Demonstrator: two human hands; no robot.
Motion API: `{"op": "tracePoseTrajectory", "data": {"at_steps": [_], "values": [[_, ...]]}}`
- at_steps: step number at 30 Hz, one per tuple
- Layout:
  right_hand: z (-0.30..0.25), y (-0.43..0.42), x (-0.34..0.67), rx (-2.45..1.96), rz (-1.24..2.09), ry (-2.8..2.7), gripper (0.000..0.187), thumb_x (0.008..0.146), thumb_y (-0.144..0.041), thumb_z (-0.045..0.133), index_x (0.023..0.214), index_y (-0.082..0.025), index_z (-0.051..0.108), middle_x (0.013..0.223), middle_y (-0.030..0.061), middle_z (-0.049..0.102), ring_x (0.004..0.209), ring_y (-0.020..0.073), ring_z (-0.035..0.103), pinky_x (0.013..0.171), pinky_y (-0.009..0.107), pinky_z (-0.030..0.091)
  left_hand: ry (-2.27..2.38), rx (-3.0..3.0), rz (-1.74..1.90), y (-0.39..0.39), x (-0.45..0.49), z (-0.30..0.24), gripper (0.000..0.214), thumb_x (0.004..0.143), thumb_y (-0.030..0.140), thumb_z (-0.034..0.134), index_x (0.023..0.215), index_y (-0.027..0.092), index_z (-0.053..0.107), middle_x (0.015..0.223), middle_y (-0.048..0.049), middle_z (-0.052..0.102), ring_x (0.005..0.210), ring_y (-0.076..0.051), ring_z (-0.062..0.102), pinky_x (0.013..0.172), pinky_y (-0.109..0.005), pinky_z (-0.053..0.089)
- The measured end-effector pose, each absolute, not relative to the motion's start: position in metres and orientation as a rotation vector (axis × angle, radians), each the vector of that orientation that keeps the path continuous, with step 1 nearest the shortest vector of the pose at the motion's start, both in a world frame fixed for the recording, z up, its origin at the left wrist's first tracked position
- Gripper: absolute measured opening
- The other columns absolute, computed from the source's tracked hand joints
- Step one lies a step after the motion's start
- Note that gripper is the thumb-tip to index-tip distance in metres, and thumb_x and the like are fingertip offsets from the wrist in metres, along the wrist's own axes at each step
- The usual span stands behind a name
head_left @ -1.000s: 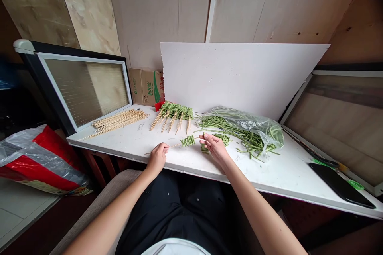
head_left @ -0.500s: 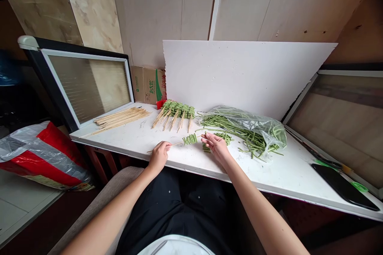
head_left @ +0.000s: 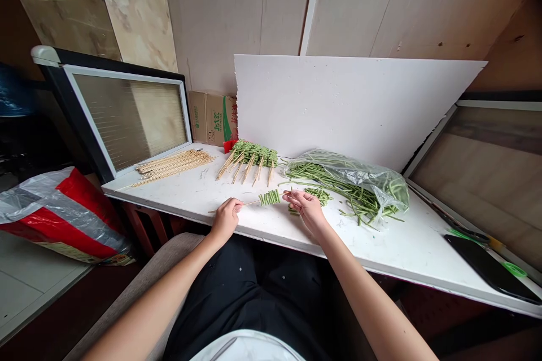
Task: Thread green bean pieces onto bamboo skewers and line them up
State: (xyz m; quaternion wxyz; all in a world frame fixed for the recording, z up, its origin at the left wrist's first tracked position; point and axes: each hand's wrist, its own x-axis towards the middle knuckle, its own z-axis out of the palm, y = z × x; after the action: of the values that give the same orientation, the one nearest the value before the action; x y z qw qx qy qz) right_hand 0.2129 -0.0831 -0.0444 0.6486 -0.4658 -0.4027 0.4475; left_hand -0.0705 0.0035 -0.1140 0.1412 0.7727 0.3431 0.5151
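My left hand [head_left: 226, 217] is closed around the lower part of a bamboo skewer [head_left: 250, 203], whose blunt end sticks out to the left. Several short green bean pieces [head_left: 269, 197] are threaded crosswise in a row on it. At the skewer's other end, the fingers of my right hand [head_left: 307, 208] pinch together around the tip; whether a bean piece is also between them I cannot tell. Just behind and under the right hand lies a pile of cut bean pieces [head_left: 319, 196], partly hidden by it.
Finished bean skewers [head_left: 256, 155] are stacked at the back, sticks forward. Bare skewers [head_left: 173, 164] lie to the left. Long beans [head_left: 359, 200] spill from a clear plastic bag [head_left: 339, 161]. A black phone [head_left: 491, 265] and scissors [head_left: 466, 231] are on the right of the white table [head_left: 393, 254].
The view has shifted slightly. Both hands keep hold of the skewer in nearly the same place, and the row of bean pieces looks much the same.
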Motion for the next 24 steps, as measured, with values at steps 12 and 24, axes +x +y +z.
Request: {"op": "tracePoseTrajectory", "data": {"at_steps": [12,24], "values": [[-0.054,-0.083,0.189,-1.121,0.895,-0.989,0.045,0.068,-0.061,0.091,0.080,-0.020,0.077,0.087,0.0106,0.081,0.090,0.0290,0.078,0.078,0.036,0.060,0.979,2.230,1.510,0.003,-0.071,-0.115,0.039,0.081,-0.007,0.042,0.096,0.021,0.065,0.084,-0.0020,0.068,0.081,-0.017,0.071,0.075,-0.028,0.058],[-0.027,-0.085,0.212,-1.192,0.846,-1.193,0.043,0.076,-0.059,0.086,0.099,-0.022,0.083,0.109,0.0114,0.081,0.103,0.0308,0.074,0.077,0.038,0.063,0.972,2.233,1.523,0.000,-0.071,-0.110,0.035,0.085,-0.004,0.043,0.097,0.021,0.065,0.086,-0.0030,0.070,0.082,-0.018,0.071,0.077,-0.030,0.059]]}}
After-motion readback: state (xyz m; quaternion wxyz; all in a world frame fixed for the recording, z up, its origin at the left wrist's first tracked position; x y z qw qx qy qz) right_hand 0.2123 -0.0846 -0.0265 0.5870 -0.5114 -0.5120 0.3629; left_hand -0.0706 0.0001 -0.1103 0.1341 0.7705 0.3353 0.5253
